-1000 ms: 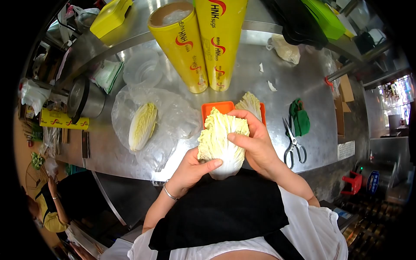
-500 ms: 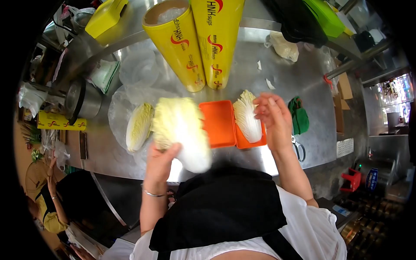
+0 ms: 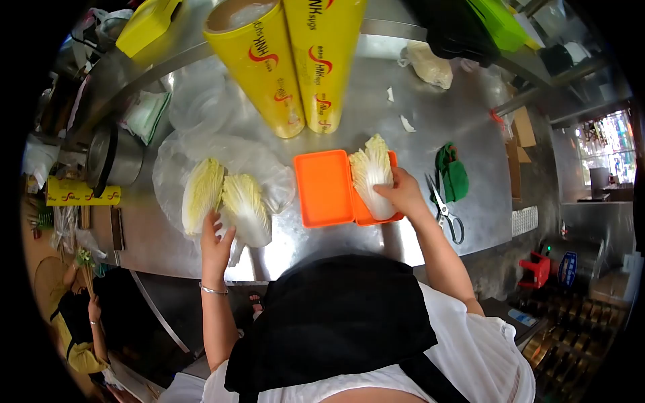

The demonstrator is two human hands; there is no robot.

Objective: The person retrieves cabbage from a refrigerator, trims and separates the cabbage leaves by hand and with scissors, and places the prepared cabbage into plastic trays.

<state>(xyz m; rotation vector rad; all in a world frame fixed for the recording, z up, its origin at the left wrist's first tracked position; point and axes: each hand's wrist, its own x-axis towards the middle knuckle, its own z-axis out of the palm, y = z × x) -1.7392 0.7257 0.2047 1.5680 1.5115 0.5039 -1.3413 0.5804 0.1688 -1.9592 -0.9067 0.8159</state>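
Two napa cabbages lie side by side on a clear plastic bag (image 3: pixel 168 176) at the left: a yellower napa cabbage (image 3: pixel 203 195) and a whiter napa cabbage (image 3: pixel 247 211). My left hand (image 3: pixel 216 245) is just below them, fingers apart and holding nothing. An open orange box (image 3: pixel 324 188) stands in the middle, its two halves side by side. Across its right half lies another napa cabbage (image 3: pixel 371 176), leafy end pointing away from me. My right hand (image 3: pixel 405 196) grips this one from the right, thumb on the white stem; its other fingers are partly hidden.
Scissors (image 3: pixel 445 213) and a green cloth item (image 3: pixel 453 173) lie right of the box. Two tall yellow wrap rolls (image 3: pixel 316 74) stand behind it. White scraps (image 3: pixel 407 123) and a bagged pale lump (image 3: pixel 428 65) are farther back. Another person (image 3: pixel 84 322) is at the far left.
My left hand has put the whiter napa cabbage down on the plastic bag and let go. My right hand has closed on the napa cabbage in the box. The view has shifted slightly.
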